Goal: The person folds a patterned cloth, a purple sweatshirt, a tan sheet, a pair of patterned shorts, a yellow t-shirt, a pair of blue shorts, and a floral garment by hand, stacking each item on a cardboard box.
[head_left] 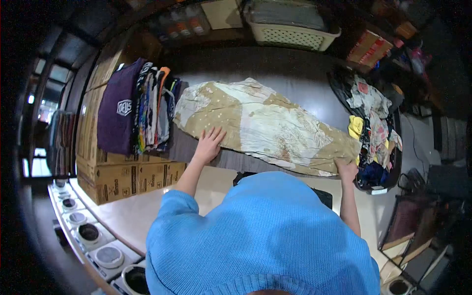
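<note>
A creased tan and white patterned garment (275, 123) lies stretched lengthwise across the dark table in front of me. My left hand (210, 146) rests on its near edge, left of the middle, with the fingers spread over the cloth. At the garment's narrower right end, my right hand (347, 170) has its fingers closed on the near corner. Small speckled patches and wrinkles show on the cloth. Its left end reaches close to a stack of folded clothes.
Folded clothes (118, 110) stand in a stack at the left, above cardboard boxes (118, 179). On the right, a dark tub (397, 172) holds rumpled clothes (373, 113). A cream basket (290, 37) is at the back. Round-doored machines (109, 256) line the lower left.
</note>
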Available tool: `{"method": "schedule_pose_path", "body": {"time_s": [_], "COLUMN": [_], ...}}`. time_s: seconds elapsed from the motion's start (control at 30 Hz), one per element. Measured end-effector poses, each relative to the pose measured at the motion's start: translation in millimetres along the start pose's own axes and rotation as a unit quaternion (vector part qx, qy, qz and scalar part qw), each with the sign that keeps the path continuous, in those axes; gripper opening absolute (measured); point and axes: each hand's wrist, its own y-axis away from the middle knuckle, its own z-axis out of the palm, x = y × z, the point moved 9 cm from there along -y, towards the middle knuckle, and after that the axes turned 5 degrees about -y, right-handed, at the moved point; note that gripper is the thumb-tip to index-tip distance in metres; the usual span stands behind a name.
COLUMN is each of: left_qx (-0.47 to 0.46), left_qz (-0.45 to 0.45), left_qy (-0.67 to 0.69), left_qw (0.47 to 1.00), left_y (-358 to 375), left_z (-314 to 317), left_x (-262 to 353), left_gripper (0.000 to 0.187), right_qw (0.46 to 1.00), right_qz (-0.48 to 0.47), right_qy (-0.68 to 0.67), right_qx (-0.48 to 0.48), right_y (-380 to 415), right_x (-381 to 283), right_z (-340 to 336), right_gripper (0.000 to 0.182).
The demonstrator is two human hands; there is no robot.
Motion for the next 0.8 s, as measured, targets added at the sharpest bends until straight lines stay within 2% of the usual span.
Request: {"method": "schedule_pose_path", "body": {"time_s": [0.03,0.13,0.2,0.27,0.33,0.4,0.43,0.5,0.57,0.6,0.67,0.73,0.8], "left_qx": [0.020,0.000,-0.062,-0.097,-0.041,0.092,0.111,0.153,0.142,0.131,0.126,0.113,0.093], "left_qz": [0.002,-0.096,-0.176,-0.224,-0.171,-0.116,-0.122,-0.130,-0.128,-0.130,-0.127,-0.129,-0.135], "left_qy": [-0.020,-0.010,-0.067,-0.101,0.047,0.124,0.120,0.112,0.108,0.108,0.146,0.162,0.164], "left_qw": [1.000,0.995,0.980,0.964,0.983,0.981,0.979,0.973,0.976,0.977,0.973,0.972,0.973], "left_y": [-4.9,-18.6,-32.0,-42.0,-49.9,-54.7,-48.3,-46.3,-51.6,-48.9,-47.8,-46.4,-40.8], "left_z": [7.8,13.1,9.4,-0.1,-30.6,-22.7,-9.8,6.7,10.4,14.4,17.1,17.3,18.0], "left_x": [-2.5,-8.3,2.9,35.8,89.3,127.9,131.9,141.7,140.0,141.4,148.6,153.4,170.7], "left_gripper": [0.063,0.054,0.052,0.063,0.072,0.076,0.076,0.077,0.075,0.075,0.075,0.075,0.075], "right_qw": [0.997,0.986,0.942,0.932,0.951,0.970,0.976,0.970,0.955,0.944,0.941,0.870,0.841], "right_qz": [0.056,0.039,-0.011,-0.058,-0.094,-0.120,-0.130,-0.194,-0.270,-0.280,-0.231,-0.214,-0.266], "right_qy": [0.043,-0.162,-0.332,-0.356,-0.294,-0.206,-0.160,-0.140,-0.118,-0.174,-0.235,-0.408,-0.423], "right_qx": [0.004,0.003,-0.047,-0.026,-0.017,-0.054,-0.069,-0.035,-0.012,-0.014,-0.079,-0.174,-0.206], "right_y": [-5.1,-44.8,-43.2,-56.0,-58.5,-54.3,-51.0,-27.1,-29.7,-35.0,-55.6,-37.5,-2.3], "right_x": [3.8,56.9,49.4,68.1,67.5,48.7,45.9,13.2,-11.8,-18.2,-39.4,-113.6,-205.3], "right_z": [8.1,55.3,55.5,60.0,50.0,35.7,28.7,-8.3,-36.2,-52.4,-74.8,-115.3,-160.5], "right_gripper": [0.083,0.077,0.062,0.046,0.035,0.027,0.023,0.020,0.017,0.019,0.023,0.029,0.033]}}
